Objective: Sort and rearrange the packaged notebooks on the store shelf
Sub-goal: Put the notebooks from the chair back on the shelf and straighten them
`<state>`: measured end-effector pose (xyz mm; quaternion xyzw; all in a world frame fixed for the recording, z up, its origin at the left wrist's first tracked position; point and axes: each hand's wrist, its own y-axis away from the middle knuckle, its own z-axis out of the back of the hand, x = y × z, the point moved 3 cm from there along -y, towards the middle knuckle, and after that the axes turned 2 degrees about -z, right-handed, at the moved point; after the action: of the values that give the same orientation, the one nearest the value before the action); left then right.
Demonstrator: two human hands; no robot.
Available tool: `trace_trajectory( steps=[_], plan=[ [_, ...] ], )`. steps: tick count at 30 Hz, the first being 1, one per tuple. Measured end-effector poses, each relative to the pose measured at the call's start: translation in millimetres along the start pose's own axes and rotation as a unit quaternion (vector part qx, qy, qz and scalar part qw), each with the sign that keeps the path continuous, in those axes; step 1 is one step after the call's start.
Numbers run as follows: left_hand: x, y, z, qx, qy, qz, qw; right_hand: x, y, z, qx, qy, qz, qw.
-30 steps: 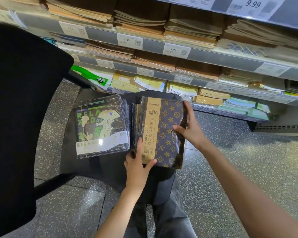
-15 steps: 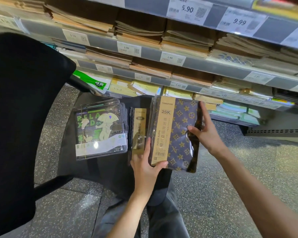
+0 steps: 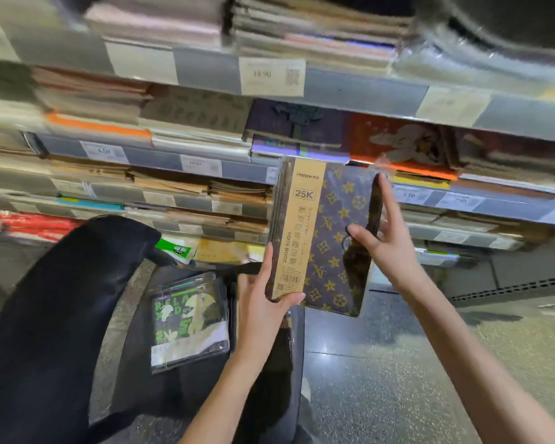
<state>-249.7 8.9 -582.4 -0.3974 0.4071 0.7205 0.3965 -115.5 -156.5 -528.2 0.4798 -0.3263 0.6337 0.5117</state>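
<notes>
Patterned notebook stack [image 3: 330, 232] is gripped by left hand [image 3: 263, 302] and right hand [image 3: 388, 238], now lifted off the chair seat [image 3: 180, 395] toward shelf [image 3: 350, 88]; placement judged imminent

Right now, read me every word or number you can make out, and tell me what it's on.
"25K": kraft band of the held monogram notebook.
"NOTE BOOK": same band.
"RELAXED": clear-packaged notebook on the chair.
"10.90": upper shelf price tag.
Band's brand line, small print, other tags: too blurred.

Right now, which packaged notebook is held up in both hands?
The brown monogram notebook with the tan 25K band, gripped by left hand and right hand. The green cartoon notebook lies below, untouched.
</notes>
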Motion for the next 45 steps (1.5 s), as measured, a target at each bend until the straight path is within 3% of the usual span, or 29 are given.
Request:
trace_trajectory(
  steps=[11,26,31,37,45],
  plan=[
    [-187.7,7.2,104.7,-0.064,0.0,-0.103,0.993,215.6,7.3,40.8,-0.067,0.024,0.2,0.977],
    [-352.4,35.4,209.3,-0.132,0.029,-0.263,0.955,437.5,5.1,68.9,-0.082,0.046,0.331,0.939],
    [-390.3,27.7,242.8,-0.193,0.057,-0.281,0.938,499.2,-25.0,57.4,-0.056,0.082,0.328,0.939],
    [-405.1,27.2,265.8,-0.243,0.034,-0.346,0.906,519.0,-50.4,54.7,-0.072,0.114,0.269,0.954],
    [-423.2,44.5,268.7,-0.31,0.01,-0.443,0.841,549.9,-61.5,70.1,0.0,0.196,0.122,0.973]
  ],
)
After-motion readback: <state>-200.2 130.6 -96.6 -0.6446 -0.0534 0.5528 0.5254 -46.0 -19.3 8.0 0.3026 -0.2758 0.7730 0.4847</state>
